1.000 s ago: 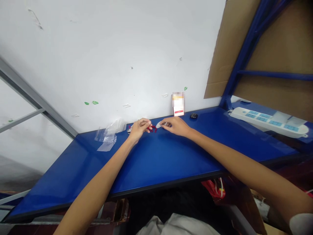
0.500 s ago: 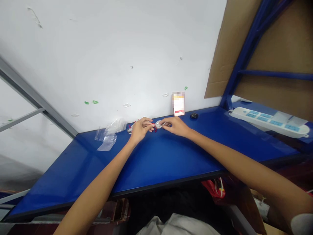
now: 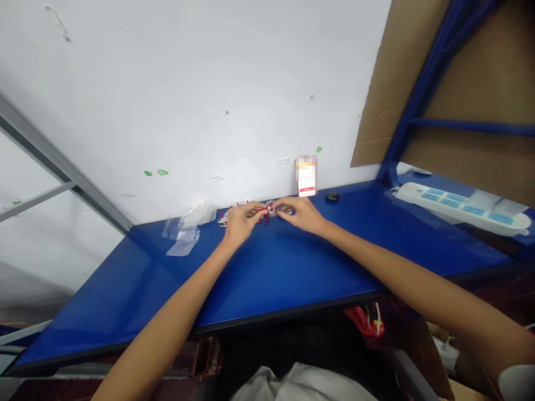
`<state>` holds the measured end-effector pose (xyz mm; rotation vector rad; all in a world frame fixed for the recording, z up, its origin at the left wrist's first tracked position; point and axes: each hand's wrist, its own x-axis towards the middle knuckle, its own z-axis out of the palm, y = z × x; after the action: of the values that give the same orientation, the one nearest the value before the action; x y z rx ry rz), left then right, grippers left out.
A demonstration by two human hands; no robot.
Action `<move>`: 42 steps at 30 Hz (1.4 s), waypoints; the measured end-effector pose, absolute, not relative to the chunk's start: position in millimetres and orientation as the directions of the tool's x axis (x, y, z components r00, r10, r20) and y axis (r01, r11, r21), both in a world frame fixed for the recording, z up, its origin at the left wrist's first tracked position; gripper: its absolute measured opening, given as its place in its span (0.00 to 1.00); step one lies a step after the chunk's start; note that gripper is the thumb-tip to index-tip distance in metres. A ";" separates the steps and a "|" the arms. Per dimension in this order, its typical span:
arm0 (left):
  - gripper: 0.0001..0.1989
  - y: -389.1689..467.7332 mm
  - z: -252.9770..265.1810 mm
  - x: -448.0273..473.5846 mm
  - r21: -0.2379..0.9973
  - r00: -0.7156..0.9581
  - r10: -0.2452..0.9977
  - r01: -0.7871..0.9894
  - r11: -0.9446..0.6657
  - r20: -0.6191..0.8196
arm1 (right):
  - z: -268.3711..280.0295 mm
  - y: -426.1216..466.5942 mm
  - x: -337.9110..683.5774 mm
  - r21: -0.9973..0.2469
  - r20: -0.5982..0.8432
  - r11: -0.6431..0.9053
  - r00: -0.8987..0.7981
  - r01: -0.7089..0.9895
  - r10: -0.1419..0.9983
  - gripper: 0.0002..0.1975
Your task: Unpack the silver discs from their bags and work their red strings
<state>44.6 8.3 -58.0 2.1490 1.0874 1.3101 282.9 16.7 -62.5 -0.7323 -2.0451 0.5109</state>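
Note:
Between my hands, above the far part of the blue table [image 3: 267, 278], is a small round clear-and-silver disc [image 3: 272, 209] with red cord [image 3: 266, 219] hanging by it. My left hand [image 3: 242, 224] pinches the red cord at the disc's left edge. On the opposite side, thumb and fingers of my right hand [image 3: 304, 215] close on the disc's rim. Partly hidden behind my left hand lie several small silvery pieces with red cord [image 3: 223, 220]. Finer details of the disc are too small to make out.
Clear plastic bags [image 3: 186, 225] lie at the left back. A white and red card [image 3: 306, 177] leans on the wall, with a small black object [image 3: 332, 196] beside it. A white power strip [image 3: 462, 209] and blue frame post [image 3: 412, 106] stand right.
Both hands stay almost in place around the disc. The disc has turned slightly, my left fingertips have shifted a little right, and more red cord shows beneath them.

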 end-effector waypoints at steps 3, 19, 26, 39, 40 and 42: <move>0.09 7.9 -57.4 44.5 0.567 0.290 0.733 0.483 -0.667 0.615 | -63.5 15.7 281.4 -0.575 0.623 0.763 -0.447 0.293 0.642 0.14; 0.08 3.0 -61.2 56.7 0.782 0.169 0.842 0.314 -0.539 0.513 | -73.1 17.8 273.5 -0.607 0.671 0.770 -0.394 0.197 0.629 0.19; 0.14 5.3 -67.0 61.3 0.909 0.107 0.913 0.103 -0.403 0.393 | -70.2 16.2 273.2 -0.564 0.711 0.801 -0.375 0.202 0.595 0.13; 0.21 4.5 -69.9 57.2 0.982 0.209 0.962 -0.107 -0.157 0.177 | -65.7 13.6 274.6 -0.504 0.778 0.848 -0.340 0.163 0.528 0.10; 0.21 4.1 -69.0 56.9 0.982 0.217 0.960 -0.108 -0.154 0.175 | -64.3 13.1 274.9 -0.501 0.783 0.850 -0.335 0.161 0.524 0.09; 0.21 3.3 -65.1 55.2 0.981 0.241 0.952 -0.090 -0.171 0.188 | -61.9 12.0 275.6 -0.497 0.790 0.853 -0.325 0.160 0.521 0.08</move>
<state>55.2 3.3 -65.1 1.3967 0.8808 1.1799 275.6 12.0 -61.9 -0.5081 -1.8934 0.3961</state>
